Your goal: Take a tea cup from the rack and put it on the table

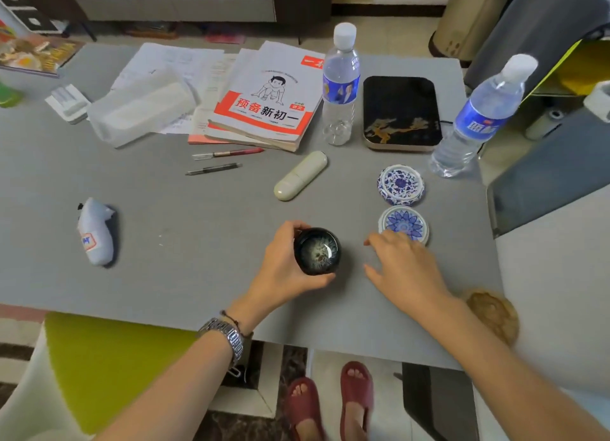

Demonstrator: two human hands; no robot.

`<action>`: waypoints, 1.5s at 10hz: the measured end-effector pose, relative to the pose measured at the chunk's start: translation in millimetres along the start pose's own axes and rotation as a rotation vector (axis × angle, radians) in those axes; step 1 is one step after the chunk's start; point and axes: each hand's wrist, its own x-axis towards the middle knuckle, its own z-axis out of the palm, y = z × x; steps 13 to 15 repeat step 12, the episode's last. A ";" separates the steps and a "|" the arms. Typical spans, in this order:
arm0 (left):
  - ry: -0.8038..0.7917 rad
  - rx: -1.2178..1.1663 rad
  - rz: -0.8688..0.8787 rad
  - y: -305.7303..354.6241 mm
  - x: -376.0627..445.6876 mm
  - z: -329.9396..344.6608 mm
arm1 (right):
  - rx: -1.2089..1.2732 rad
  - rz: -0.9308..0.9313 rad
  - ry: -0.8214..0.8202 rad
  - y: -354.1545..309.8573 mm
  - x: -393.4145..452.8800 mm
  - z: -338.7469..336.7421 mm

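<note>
A small dark glazed tea cup (317, 250) with a shiny speckled inside is upright near the front middle of the grey table (185, 242). My left hand (284, 265) is wrapped around its left side, thumb below and fingers above the rim. My right hand (404, 265) hovers flat just to the right of the cup, fingers spread, holding nothing. Whether the cup rests on the table or is held just above it I cannot tell. No rack is recognisable in view.
Two blue-and-white porcelain pieces (400, 184) (403, 223) lie right of the cup, beside my right hand. Behind stand two water bottles (340, 84) (478, 117), a black tray (401, 112), books (267, 100), pens (227, 153) and a cream case (300, 175). A wooden coaster (493, 315) lies front right.
</note>
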 end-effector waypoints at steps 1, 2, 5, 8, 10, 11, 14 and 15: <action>-0.005 0.016 -0.020 -12.0 6.3 8.2 | 0.010 -0.003 -0.059 1.3 3.0 22.9; -0.011 0.017 -0.038 -20.4 8.1 15.1 | 0.013 -0.004 -0.092 3.2 4.5 38.4; 0.025 -0.003 -0.036 -27.0 6.1 25.8 | 0.013 -0.035 -0.103 9.3 0.3 52.5; 0.043 -0.021 0.026 -32.1 0.7 27.7 | 0.013 -0.017 -0.065 8.1 -8.5 60.8; 0.000 -0.032 0.018 -29.5 -1.6 25.7 | -0.006 -0.009 -0.083 7.0 -10.4 63.5; -0.061 -0.028 -0.030 -28.2 -0.8 19.9 | -0.007 -0.023 -0.113 8.0 -8.2 61.6; -0.192 0.039 -0.081 -19.5 -4.8 6.4 | -0.026 -0.017 -0.202 5.6 -7.2 53.4; -0.192 0.039 -0.081 -19.5 -4.8 6.4 | -0.026 -0.017 -0.202 5.6 -7.2 53.4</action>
